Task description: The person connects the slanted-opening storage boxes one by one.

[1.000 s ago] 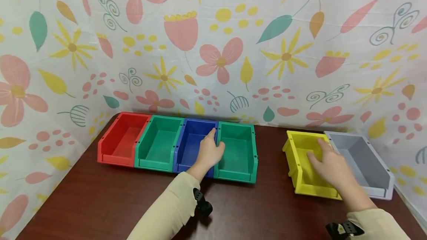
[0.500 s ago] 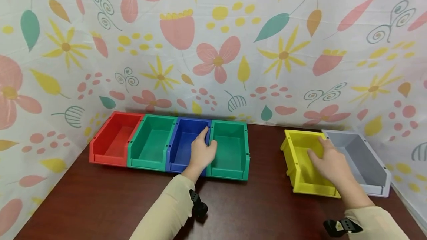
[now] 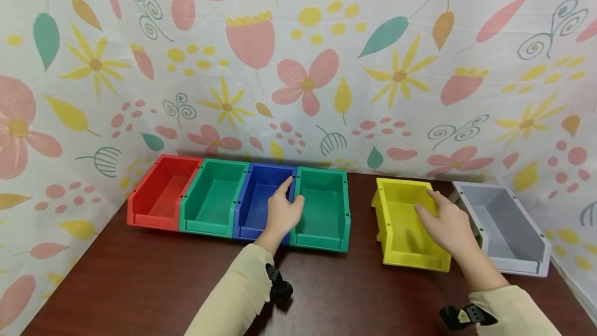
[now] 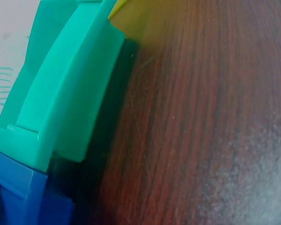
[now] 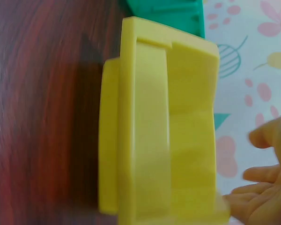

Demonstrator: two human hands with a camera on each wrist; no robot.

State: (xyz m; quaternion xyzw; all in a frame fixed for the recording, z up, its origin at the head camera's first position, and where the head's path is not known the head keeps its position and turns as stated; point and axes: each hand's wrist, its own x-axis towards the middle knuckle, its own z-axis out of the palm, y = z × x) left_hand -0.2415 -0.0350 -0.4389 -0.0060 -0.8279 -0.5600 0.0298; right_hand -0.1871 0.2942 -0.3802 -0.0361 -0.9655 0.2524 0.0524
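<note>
Fingers spread, right hand [image 3: 445, 224] at right side of yellow storage bin [image 3: 402, 224] | left hand [image 3: 284, 215], index straight, over blue bin [image 3: 261, 204] | yellow storage bin on tabletop [image 3: 364, 294], between right green bin [image 3: 322, 214] and grey bin [image 3: 501, 232] | off-centre push could skew it

Bare left hand [image 3: 282, 214]: straight index finger [image 3: 283, 188] pointing forward; thumb apart, right of it; other fingers hidden. Cream fabric left sleeve [image 3: 233, 290] slants back leftward behind fingers. Bare right hand [image 3: 449, 228]: fingers extended, thumb spread leftward from them. Bare wrist, then cream fabric right sleeve [image 3: 515, 311], behind fingers, rightward.
</note>
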